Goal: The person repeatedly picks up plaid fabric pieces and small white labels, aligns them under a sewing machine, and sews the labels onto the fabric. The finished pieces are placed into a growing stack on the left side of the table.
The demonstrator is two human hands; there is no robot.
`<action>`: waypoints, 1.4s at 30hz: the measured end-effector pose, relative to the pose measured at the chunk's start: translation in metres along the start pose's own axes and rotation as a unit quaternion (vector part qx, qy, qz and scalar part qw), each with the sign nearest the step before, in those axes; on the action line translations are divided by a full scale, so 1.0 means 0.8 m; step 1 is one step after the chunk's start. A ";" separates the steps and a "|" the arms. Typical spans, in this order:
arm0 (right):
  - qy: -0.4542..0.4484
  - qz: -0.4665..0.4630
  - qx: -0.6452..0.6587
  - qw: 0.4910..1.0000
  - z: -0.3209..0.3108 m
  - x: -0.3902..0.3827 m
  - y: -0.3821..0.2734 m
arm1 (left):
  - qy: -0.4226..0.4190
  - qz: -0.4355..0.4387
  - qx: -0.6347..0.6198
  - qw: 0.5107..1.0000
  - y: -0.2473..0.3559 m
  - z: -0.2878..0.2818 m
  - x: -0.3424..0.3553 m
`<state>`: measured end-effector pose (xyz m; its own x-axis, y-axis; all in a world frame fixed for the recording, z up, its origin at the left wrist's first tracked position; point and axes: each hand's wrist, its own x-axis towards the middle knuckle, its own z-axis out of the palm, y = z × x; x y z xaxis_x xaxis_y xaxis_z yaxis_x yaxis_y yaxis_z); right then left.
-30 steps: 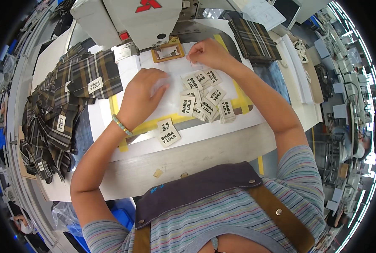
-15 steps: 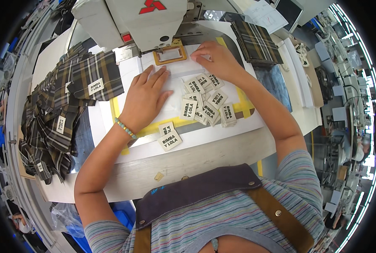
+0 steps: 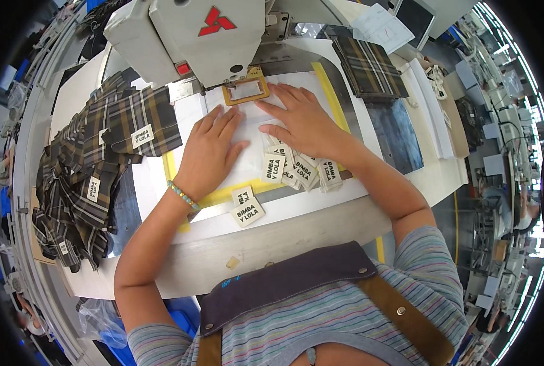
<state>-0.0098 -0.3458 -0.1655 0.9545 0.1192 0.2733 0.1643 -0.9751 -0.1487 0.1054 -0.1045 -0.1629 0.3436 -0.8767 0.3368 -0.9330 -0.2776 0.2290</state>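
Note:
My left hand [image 3: 208,149] lies flat on the white work surface [image 3: 217,192], fingers stretched toward a sewing machine [image 3: 202,46]. To its right my right hand [image 3: 305,125] also rests flat with the fingers spread, its fingertips close to a tan rectangular clamp frame [image 3: 246,91] under the machine head. Neither hand shows anything held. Under and beside the right palm lies a pile of cream printed labels [image 3: 302,172], partly hidden by that hand. Two more overlapping labels [image 3: 248,213] lie nearer me, below the left wrist.
Rumpled dark plaid fabric pieces [image 3: 79,177], several with labels on them, heap up at the left. A neat stack of plaid pieces [image 3: 373,70] sits at the far right, beside papers [image 3: 382,27]. Yellow tape [image 3: 330,91] borders the white surface.
My right hand has come down and left from beside the clamp frame, flattening with fingers spread, and now covers part of the label pile. The left hand stays nearly in place.

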 end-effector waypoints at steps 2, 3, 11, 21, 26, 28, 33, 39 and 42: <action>0.007 0.004 0.013 1.000 0.002 0.000 0.000 | -0.004 0.002 -0.002 1.000 0.000 0.000 0.000; 0.008 0.006 0.016 1.000 0.003 0.000 0.000 | -0.005 0.007 0.002 1.000 0.001 -0.001 0.001; 0.013 0.008 -0.005 1.000 0.003 -0.001 -0.004 | -0.056 0.008 0.043 0.997 0.007 0.008 0.011; 0.028 0.002 0.004 1.000 0.009 0.001 -0.002 | -0.054 0.017 0.026 0.998 -0.010 0.025 0.026; 0.041 -0.004 0.025 0.999 -0.011 -0.006 0.010 | -0.055 0.030 0.022 0.998 -0.011 0.024 0.026; 0.008 0.002 0.040 0.999 -0.043 -0.008 0.025 | -0.063 0.022 0.009 0.998 -0.015 0.014 0.018; 0.080 0.157 -0.018 0.984 -0.116 -0.059 0.074 | -0.058 -0.028 0.067 0.996 -0.059 -0.008 -0.034; 0.080 0.158 -0.189 0.966 -0.130 -0.114 0.162 | -0.042 -0.063 0.090 0.993 -0.097 -0.038 -0.071; 0.107 0.172 -0.144 0.968 -0.119 -0.110 0.158 | -0.032 -0.048 0.099 0.993 -0.086 -0.051 -0.066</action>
<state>-0.0964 -0.4975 -0.1179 0.8615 -0.2337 0.4509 -0.2606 -0.9654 -0.0025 0.1557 -0.0235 -0.1589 0.4305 -0.8637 0.2622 -0.9011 -0.4277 0.0709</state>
